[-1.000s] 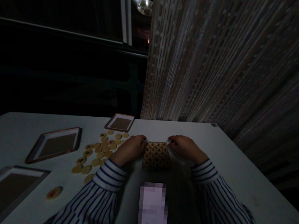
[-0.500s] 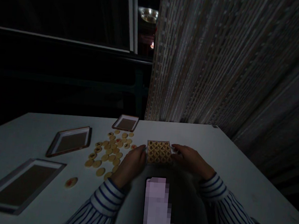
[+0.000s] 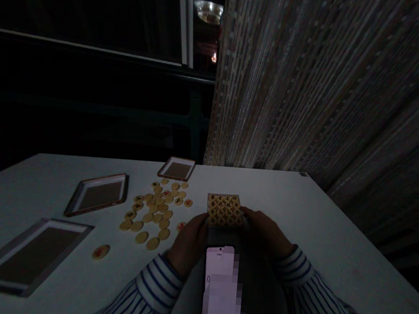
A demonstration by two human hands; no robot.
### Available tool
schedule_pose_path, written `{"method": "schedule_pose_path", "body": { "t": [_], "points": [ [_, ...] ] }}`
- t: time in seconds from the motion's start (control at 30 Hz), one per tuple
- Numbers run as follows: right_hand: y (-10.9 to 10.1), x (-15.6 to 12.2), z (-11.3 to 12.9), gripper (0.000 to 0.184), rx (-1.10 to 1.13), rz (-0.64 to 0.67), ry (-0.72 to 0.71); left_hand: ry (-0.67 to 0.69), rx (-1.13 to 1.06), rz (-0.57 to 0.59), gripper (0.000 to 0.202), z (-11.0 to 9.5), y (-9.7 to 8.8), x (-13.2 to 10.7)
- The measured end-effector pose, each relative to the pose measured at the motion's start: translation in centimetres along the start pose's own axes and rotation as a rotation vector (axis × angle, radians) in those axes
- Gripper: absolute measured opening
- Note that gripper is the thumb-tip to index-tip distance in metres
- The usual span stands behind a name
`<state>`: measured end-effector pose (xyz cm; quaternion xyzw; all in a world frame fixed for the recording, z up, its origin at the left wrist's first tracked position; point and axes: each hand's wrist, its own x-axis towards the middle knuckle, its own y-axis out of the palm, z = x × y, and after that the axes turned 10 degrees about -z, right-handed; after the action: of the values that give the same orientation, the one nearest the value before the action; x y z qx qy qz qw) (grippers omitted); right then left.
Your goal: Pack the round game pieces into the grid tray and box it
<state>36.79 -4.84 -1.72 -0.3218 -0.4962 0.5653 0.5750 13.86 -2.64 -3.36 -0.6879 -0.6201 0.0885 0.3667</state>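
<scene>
A small square box (image 3: 225, 210) packed with round wooden game pieces lies on the white table (image 3: 316, 223) in front of me. My left hand (image 3: 189, 242) is curled at the box's near left corner and my right hand (image 3: 266, 230) at its near right side, both touching it. The fingers look bent around the box's edges in the dim light. Several loose round pieces (image 3: 156, 207) with dark or red marks are scattered just left of the box. One piece with a red mark (image 3: 101, 251) lies apart, nearer me on the left.
Three shallow box halves lie on the left of the table: a large one (image 3: 31, 254), a middle one (image 3: 99, 196) and a small one (image 3: 177, 169). A lit phone (image 3: 221, 283) sits low in front of me. A striped curtain (image 3: 309, 87) hangs behind.
Both hands have drawn back toward me, from the box's far corners to its near corners. The box now lies flat further out on the table.
</scene>
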Motion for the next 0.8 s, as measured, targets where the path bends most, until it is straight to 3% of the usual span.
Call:
{"method": "schedule_pose_path", "body": {
  "t": [0.27, 0.8],
  "points": [
    [0.3, 0.3, 0.8, 0.054, 0.015, -0.012, 0.005, 0.066, 0.008, -0.042, 0.035, 0.7, 0.6, -0.1],
    [0.8, 0.0, 0.6, 0.056, -0.019, -0.062, -0.003, 0.063, 0.078, -0.057, 0.034, 1.2, 1.0, 0.0]
  ]
}}
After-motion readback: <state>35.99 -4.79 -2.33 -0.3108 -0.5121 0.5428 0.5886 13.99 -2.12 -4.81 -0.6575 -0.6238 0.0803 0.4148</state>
